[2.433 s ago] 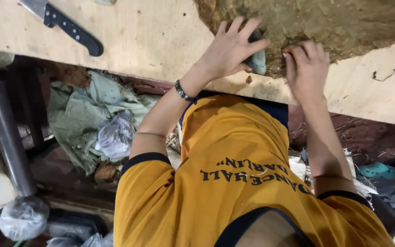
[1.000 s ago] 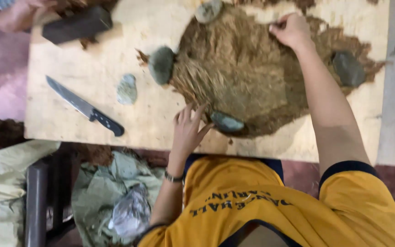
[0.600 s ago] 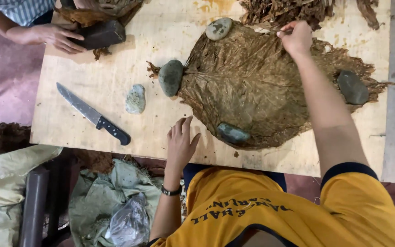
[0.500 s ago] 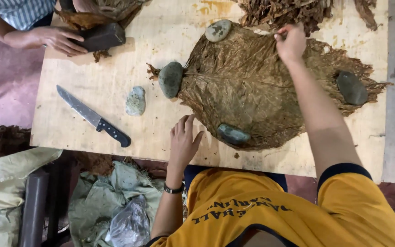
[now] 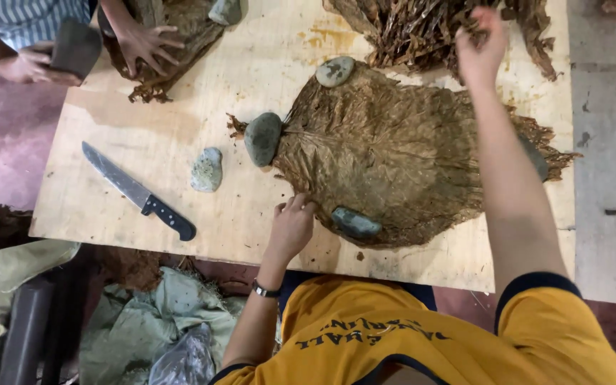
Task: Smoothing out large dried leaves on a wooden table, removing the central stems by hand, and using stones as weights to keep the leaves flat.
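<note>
A wide stack of flattened brown dried leaves (image 5: pixel 393 153) lies on a wooden board (image 5: pixel 144 121), pinned by smooth grey stones (image 5: pixel 262 138) at its edges. My left hand (image 5: pixel 292 227) rests on the board at the leaf stack's near left edge, beside a dark stone (image 5: pixel 356 222). My right hand (image 5: pixel 480 44) reaches far across to a loose pile of crumpled dried leaves (image 5: pixel 422 28) at the back and grips some of them.
A black-handled knife (image 5: pixel 140 192) and a loose pale stone (image 5: pixel 207 170) lie on the board's left part. Another person's hands (image 5: pixel 144 44) press a second leaf pile at the far left corner, one holding a dark block (image 5: pixel 74 47). Green sacks (image 5: pixel 158 321) lie below the board.
My right hand has moved from the flat stack's far edge up to the loose leaf pile behind it. My left hand has slid closer to the stack's near edge.
</note>
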